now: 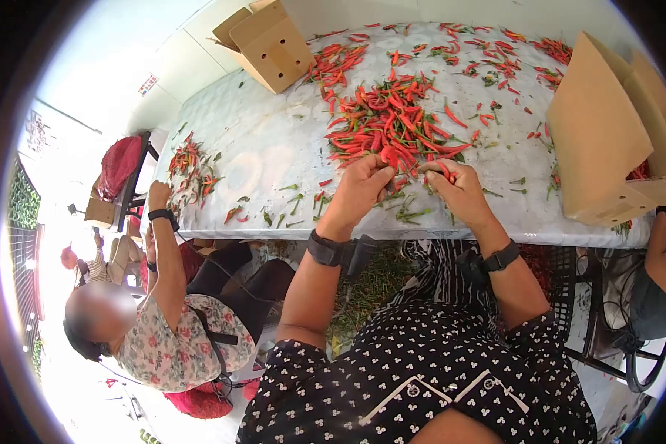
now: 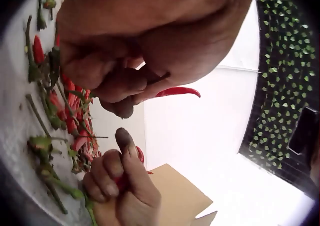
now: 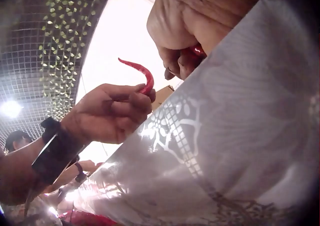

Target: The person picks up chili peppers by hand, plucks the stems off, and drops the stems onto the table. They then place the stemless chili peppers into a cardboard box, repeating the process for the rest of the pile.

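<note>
My left hand (image 1: 361, 189) pinches a red chili pepper (image 3: 142, 74) between thumb and fingers, its curved tip sticking up in the right wrist view. Just to the right, my right hand (image 1: 462, 194) has its fingers curled round red chili (image 2: 140, 156), partly hidden by the fingers. Both hands are over the table's near edge, a short gap between them. Directly beyond them lies a large heap of red chilies (image 1: 388, 122), many with green stems. Loose green stems (image 2: 47, 178) are scattered on the tabletop below the hands.
An open cardboard box (image 1: 272, 50) stands at the back left; a larger one (image 1: 599, 140) stands at the right with chilies inside. More chilies (image 1: 496, 52) lie along the back. A seated person (image 1: 177, 333) reaches toward a small pile (image 1: 187, 159) at left; another person's arm shows far right.
</note>
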Available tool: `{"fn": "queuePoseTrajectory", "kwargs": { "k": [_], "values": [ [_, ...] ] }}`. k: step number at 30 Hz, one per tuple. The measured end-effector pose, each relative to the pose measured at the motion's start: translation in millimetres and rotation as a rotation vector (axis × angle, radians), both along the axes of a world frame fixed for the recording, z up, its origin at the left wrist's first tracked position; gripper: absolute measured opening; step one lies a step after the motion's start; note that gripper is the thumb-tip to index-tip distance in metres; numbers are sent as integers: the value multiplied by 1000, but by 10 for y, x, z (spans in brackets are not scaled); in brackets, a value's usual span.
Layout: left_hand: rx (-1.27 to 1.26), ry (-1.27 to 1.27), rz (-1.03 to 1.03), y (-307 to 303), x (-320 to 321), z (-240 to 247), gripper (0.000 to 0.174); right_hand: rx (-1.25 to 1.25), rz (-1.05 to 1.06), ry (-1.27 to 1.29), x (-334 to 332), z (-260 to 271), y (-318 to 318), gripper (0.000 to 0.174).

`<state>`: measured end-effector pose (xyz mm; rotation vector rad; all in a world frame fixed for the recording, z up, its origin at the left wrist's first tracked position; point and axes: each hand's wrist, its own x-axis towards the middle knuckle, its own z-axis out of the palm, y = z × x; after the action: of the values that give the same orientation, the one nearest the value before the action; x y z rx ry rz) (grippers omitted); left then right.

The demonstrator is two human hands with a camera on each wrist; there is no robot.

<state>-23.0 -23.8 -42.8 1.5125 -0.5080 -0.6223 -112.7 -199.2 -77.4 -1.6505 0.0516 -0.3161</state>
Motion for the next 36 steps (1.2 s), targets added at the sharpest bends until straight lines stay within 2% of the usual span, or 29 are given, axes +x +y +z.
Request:
{"fn": "queuePoseTrajectory", "kwargs": {
  "k": [4, 6, 9, 13, 15, 17, 21, 23, 27, 29, 31, 33, 34, 35, 36],
  "values": [
    [28, 10, -18, -133, -110, 1, 14, 40, -20, -29, -6, 45, 45, 19],
    [146, -119, -82, -173, -161, 33, 16, 66, -32, -21, 4, 24, 34, 21],
    [107, -158, -95, -193, -151, -26, 16, 43, -2, 41, 15, -23, -4, 20],
    [90, -148, -85, -151, -196, -1, 15, 83, -40, -40, 15, 12, 17, 14],
    [188, -187, -80, -126, -200, -12, 15, 87, -47, -79, 10, 18, 25, 12],
    [157, -219, -54, -142, -205, -66, 15, 123, -42, -3, -9, 72, 31, 12],
    [100, -296, -11, -181, -228, -167, 13, 133, -45, -4, 7, 51, 25, 11],
    [87, -295, -11, -179, -247, -178, 12, 37, -44, -72, 21, 26, 6, 12],
    [13, -279, -13, -186, -273, -202, 13, 0, -39, -70, 27, -9, -43, 13],
    [3, -297, -22, -189, -256, -247, 13, 212, 46, -22, 19, 16, -61, 15],
    [-7, -317, -34, -188, -260, -248, 14, 285, 53, -7, 16, 37, -73, 14],
    [-25, -205, -10, -174, -290, -209, 14, 359, 55, 8, 19, 11, -110, 14],
    [-24, -203, -12, -144, -305, -171, 14, 491, 62, -2, 24, -35, -149, 13],
    [14, -212, 37, -89, -312, -123, 13, 623, 70, -13, 25, -69, -174, 13],
    [52, -222, 88, -32, -310, -94, 12, 624, 69, -13, 27, -57, -167, 13]
  ]
}}
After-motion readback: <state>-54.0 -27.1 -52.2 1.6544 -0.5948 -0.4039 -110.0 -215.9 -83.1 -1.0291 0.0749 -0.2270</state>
